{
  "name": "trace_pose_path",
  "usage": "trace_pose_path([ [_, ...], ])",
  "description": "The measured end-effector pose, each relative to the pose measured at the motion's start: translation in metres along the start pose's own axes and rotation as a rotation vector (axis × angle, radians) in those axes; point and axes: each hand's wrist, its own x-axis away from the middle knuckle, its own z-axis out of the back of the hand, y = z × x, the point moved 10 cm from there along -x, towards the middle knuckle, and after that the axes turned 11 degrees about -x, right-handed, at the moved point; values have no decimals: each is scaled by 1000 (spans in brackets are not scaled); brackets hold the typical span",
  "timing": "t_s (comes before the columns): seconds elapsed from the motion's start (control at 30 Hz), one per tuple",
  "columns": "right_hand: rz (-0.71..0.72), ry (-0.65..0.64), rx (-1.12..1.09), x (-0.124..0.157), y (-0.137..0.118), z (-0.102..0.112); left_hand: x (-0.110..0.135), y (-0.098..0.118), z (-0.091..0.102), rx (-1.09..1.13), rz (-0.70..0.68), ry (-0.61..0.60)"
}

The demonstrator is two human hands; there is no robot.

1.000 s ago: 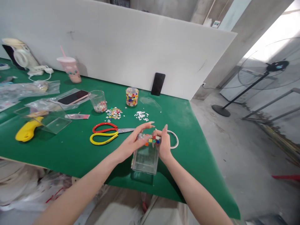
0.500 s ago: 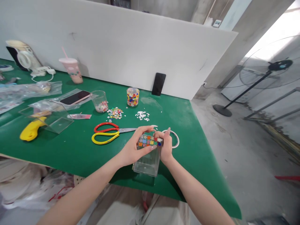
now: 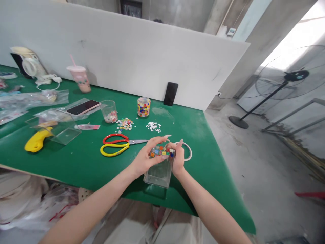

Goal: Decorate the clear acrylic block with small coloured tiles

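Note:
Between my two hands is a clear plastic box [image 3: 158, 174], tilted, with rows of coloured mosaic tiles [image 3: 159, 152] along its upper part. My left hand [image 3: 146, 157] curves over the left side, its thumb and fingers closed around the tiled end. At the right edge my right hand [image 3: 178, 157] grips the box, fingers bent at the tiled corner. Behind that hand lies a white ring-shaped roll of tape [image 3: 190, 153]. Scissors [image 3: 115, 145] with red and yellow handles point toward my left hand.
Loose coloured tiles [image 3: 125, 124] and white tiles [image 3: 153, 126] lie beyond the scissors. Behind them stand a clear cup of tiles [image 3: 109, 110], a mosaic-covered jar [image 3: 143, 107] and a black phone [image 3: 171, 94]. A second clear box [image 3: 68, 131] and a yellow tool [image 3: 37, 141] are at left.
The box tips slightly, so its tiled face shows narrower than before. Both hands keep their hold. The camera view has shifted a little.

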Motion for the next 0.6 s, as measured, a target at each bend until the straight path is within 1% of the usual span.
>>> trace_pose_path([
  [0.07, 8, -12, 1, 1, -1, -1, 1, -2, 1, 39, -2, -4],
  [0.17, 7, -26, -3, 0, -1, -2, 2, -6, 8, 160, -5, 26],
  [0.27, -13, -12, -12, -2, 3, -1, 1, -14, 12, 232, 42, 47],
  [0.4, -17, 8, -18, -4, 3, -1, 3, -18, 7, 190, 55, 35],
  [0.6, 20, 11, -12, -3, -5, -3, 5, -19, 1, 141, 54, 78],
])
